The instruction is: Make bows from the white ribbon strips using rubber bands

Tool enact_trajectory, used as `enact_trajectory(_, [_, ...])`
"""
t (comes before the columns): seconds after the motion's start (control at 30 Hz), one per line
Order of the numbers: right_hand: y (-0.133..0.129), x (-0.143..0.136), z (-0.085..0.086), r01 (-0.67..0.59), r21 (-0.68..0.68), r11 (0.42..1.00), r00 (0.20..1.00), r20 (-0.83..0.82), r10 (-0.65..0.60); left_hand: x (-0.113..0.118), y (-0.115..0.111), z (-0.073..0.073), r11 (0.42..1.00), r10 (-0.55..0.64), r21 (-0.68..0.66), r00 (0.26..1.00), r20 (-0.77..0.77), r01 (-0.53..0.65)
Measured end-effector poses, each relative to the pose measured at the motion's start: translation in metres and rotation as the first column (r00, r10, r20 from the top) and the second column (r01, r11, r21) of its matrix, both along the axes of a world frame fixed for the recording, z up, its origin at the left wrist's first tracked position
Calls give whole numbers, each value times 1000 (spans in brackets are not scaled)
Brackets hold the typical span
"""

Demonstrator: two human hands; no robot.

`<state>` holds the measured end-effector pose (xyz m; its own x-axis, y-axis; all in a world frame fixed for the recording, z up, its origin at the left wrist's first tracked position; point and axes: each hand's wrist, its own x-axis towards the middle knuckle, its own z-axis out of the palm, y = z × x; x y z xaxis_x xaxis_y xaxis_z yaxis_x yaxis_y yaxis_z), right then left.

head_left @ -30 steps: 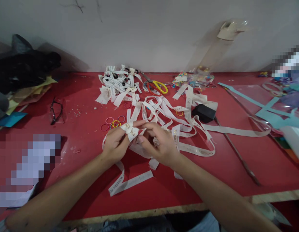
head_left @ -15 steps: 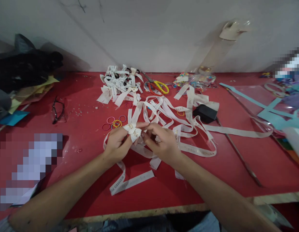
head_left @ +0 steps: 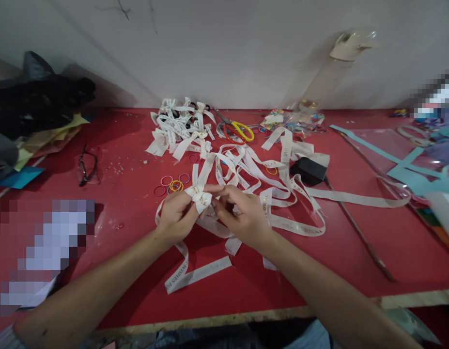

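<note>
A small white ribbon bow (head_left: pixel 199 198) with gold print is pinched between the thumb and fingers of my left hand (head_left: pixel 175 215). My right hand (head_left: pixel 244 213) is closed at the bow's right side, its fingertips meeting those of the left; what they grip there is too small to tell. Printed white ribbon (head_left: pixel 282 186) lies in loose loops behind and right of my hands. One ribbon end (head_left: pixel 198 274) rests folded on the red table (head_left: pixel 137 291) nearer me. Several coloured rubber bands (head_left: pixel 176 185) lie just behind my left hand.
A pile of finished bows (head_left: pixel 182 123) and red-and-yellow scissors (head_left: pixel 239 132) lie near the wall. Eyeglasses (head_left: pixel 86 166) are at the left. At the right are a black object (head_left: pixel 308 170) with a thin rod (head_left: pixel 358 232) and light-blue strips (head_left: pixel 409 165). Plastic packets (head_left: pixel 297 121) sit at the back.
</note>
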<state>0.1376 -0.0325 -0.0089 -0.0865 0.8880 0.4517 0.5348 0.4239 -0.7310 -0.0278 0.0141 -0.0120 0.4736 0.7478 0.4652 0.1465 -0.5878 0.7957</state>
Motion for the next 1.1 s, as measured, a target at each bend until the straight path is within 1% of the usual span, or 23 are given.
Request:
enact_trajectory(0.13, [0, 0, 0, 4, 7, 1000, 1000, -5, -4, 0, 0, 1, 1000, -5, -6, 1000, -3, 5])
enact_trajectory(0.4, [0, 0, -3, 7, -18, 1000, 1000, -5, -7, 0, 2, 2, 999, -15, 29, 1000, -22, 15])
enact_trajectory(0.6, [1, 1, -2, -15, -55, 998, 1000, -7, 14, 0, 2, 3, 1000, 4, 6, 999, -48, -3])
enact_trajectory(0.77, [1, 1, -2, 6, -52, 999, 1000, 12, -6, 0, 2, 2, 999, 21, 39, 999, -48, -19])
enact_trajectory(0.97, [1, 2, -2, 2, -66, 998, 1000, 7, -1, -1, 4, 1, 999, -28, 28, 999, -42, 29])
enact_trajectory(1.1, [1, 2, -2, 3, -70, 998, 1000, 5, -3, -2, 3, 1, 1000, 3, 6, 998, -66, -2])
